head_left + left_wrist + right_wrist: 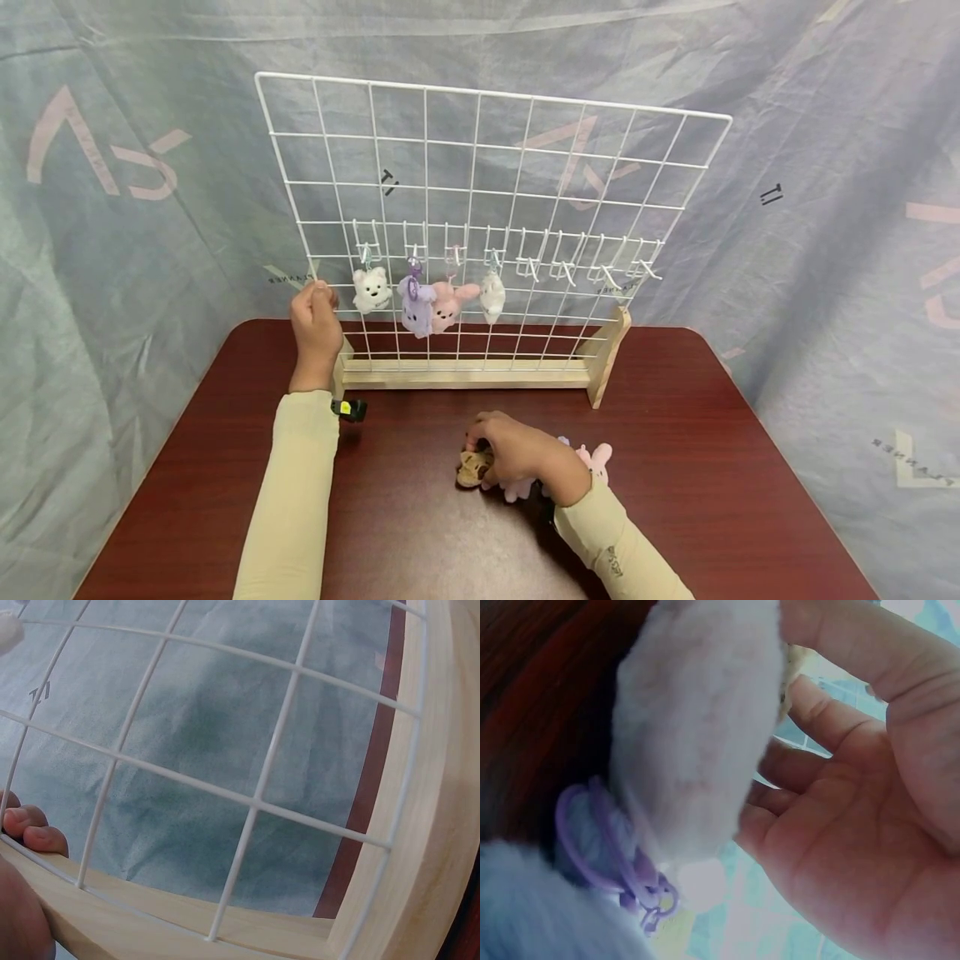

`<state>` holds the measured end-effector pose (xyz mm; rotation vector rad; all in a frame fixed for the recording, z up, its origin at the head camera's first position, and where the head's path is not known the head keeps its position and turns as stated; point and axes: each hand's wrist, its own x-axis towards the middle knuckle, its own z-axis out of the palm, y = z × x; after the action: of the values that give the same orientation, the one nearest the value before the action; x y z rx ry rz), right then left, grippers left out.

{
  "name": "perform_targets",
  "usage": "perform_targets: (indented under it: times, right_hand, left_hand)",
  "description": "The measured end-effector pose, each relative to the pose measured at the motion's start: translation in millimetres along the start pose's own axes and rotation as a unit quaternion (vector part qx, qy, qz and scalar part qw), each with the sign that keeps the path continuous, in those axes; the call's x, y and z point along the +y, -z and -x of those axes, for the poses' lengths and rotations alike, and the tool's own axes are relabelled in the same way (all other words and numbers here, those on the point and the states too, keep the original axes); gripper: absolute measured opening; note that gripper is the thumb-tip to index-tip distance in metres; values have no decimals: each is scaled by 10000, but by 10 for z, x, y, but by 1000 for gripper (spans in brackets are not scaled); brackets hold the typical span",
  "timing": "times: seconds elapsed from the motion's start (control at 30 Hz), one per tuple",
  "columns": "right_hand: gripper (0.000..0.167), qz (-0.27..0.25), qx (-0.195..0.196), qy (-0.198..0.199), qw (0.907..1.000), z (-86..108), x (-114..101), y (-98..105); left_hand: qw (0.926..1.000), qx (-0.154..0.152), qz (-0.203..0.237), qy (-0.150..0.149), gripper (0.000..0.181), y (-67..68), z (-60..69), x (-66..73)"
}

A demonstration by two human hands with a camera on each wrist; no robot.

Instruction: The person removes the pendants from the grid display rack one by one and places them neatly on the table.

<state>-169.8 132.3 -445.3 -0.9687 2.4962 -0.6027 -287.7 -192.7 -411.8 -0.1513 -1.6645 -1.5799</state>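
My left hand (315, 321) grips the left side of a white wire grid rack (495, 93). In the left wrist view the curled fingers (45, 838) show at the rack's wooden frame (442, 780). On the table, my right hand (517, 450) has thumb and fingers around a small brown plush keychain (472, 469), partly covered by the hand. Under that wrist lie a pale pink plush (517, 490) and a pink long-eared plush (600, 458). The right wrist view shows a pale plush (697, 727) close up, beside a purple ring clasp (592, 836).
From hooks on the grid hang a white bear plush (372, 290), a lilac plush (416, 308), a pink plush (448, 307) and another white plush (492, 297). Several bare hooks (566, 271) stick out further right. The rack stands on the dark red table (420, 533) before grey cloth.
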Motion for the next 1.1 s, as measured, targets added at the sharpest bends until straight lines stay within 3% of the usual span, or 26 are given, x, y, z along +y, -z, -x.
perform_targets:
  times: [0.27,0.53,0.63,0.73,0.8,0.9,1.1]
  right_hand:
    - [43,18,42,105,9999,7,14,-10]
    - [37,-563,135,276,9979,-9,23,24]
    - [45,-970,296,63,9948,-40,17,34]
    - [54,-1289,721,-292,9886,-73,-11,49]
    - [58,-1507,1092,-517,9812,-102,-34,70]
    - [60,-2060,1645,-655,9624,-156,-69,116]
    - [51,-3118,2772,-580,9070,-268,-124,239]
  left_hand:
    - [9999,17,-71,74,34,18,-7,22]
    - [9998,-36,-183,14,38,32,-3,36]
    - [9998,-14,-196,85,38,41,16,15]
    - [9998,-22,-160,117,38,41,30,-3]
    - [9999,-49,-98,97,39,39,31,-13]
    - [9999,-107,-39,-23,40,38,27,-14]
    - [9997,-143,-120,-157,39,39,26,-20]
